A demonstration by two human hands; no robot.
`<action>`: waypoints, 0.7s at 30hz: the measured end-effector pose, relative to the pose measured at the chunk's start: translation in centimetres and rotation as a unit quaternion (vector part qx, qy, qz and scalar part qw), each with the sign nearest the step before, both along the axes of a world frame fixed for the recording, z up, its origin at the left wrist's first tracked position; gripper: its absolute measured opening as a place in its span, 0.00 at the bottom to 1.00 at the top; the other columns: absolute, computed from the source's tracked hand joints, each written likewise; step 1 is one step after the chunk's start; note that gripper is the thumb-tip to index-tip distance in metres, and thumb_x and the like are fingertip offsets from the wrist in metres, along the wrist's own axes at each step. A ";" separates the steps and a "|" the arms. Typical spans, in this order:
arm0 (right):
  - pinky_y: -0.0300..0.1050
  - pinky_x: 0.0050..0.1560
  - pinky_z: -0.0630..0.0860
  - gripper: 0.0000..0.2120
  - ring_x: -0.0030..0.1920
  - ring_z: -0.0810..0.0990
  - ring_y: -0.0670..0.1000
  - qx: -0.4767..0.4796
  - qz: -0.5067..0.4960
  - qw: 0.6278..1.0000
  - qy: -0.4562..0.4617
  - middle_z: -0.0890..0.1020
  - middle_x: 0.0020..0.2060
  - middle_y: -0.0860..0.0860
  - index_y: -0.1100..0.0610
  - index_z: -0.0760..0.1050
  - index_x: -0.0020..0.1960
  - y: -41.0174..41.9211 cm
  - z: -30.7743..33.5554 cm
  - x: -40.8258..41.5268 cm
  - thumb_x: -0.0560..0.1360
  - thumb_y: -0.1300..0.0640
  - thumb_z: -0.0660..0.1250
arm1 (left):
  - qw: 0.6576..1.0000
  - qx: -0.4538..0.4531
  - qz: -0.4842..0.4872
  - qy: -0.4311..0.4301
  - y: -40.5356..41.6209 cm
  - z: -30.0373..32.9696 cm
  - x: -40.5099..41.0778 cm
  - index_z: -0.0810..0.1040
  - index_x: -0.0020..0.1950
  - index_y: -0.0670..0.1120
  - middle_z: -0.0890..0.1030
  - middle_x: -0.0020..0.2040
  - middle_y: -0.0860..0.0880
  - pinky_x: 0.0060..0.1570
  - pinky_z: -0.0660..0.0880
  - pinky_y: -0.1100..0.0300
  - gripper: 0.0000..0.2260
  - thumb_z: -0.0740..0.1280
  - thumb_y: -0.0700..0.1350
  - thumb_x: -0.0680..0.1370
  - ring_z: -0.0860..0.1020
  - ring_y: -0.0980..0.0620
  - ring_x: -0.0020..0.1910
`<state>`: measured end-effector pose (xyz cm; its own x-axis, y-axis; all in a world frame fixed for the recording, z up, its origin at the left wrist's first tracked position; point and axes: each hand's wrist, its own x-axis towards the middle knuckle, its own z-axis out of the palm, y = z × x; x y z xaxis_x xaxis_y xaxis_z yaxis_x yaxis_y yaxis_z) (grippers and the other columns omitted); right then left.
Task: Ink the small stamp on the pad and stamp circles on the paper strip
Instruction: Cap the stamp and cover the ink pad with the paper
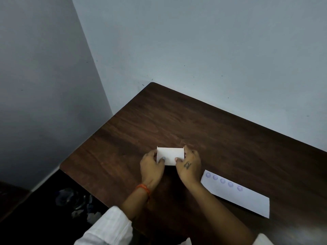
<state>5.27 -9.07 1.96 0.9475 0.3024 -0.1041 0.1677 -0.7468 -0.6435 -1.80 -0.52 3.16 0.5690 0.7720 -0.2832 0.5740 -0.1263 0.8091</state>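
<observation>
A small white rectangular box or pad case (170,154) rests on the dark wooden table (194,124). My left hand (152,167) grips its left end and my right hand (190,165) grips its right end, thumbs pressed on its near face. A blue ink mark shows by my left thumb. To the right lies the white paper strip (247,197), flat on the table, with a row of several blue stamped circles (223,181) along its left part. I cannot see a separate stamp; whether the white object is open or closed is unclear.
Grey walls meet in a corner just behind the table's far left edge. The table's left edge (85,147) drops to a dark floor with a crumpled dark bag (74,200). White sleeves cover my upper forearms; an orange band circles my left wrist.
</observation>
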 end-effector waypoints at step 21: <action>0.50 0.65 0.72 0.25 0.64 0.73 0.57 -0.010 -0.015 0.992 0.129 0.73 0.64 0.57 0.57 0.68 0.68 -0.4 -3.6 1.6 0.72 0.63 0.68 | 0.996 -0.023 0.024 0.082 -1.2 -3.3 1.5 0.72 0.65 0.43 0.74 0.64 0.41 0.66 0.70 0.47 0.17 0.65 0.39 0.75 0.72 0.43 0.64</action>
<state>6.91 -9.44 -1.63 0.8975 0.2694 -0.3493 -0.0230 -0.7622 -0.6469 -0.31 -1.74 -0.16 0.4754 0.7808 -0.4054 0.7038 -0.0609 0.7078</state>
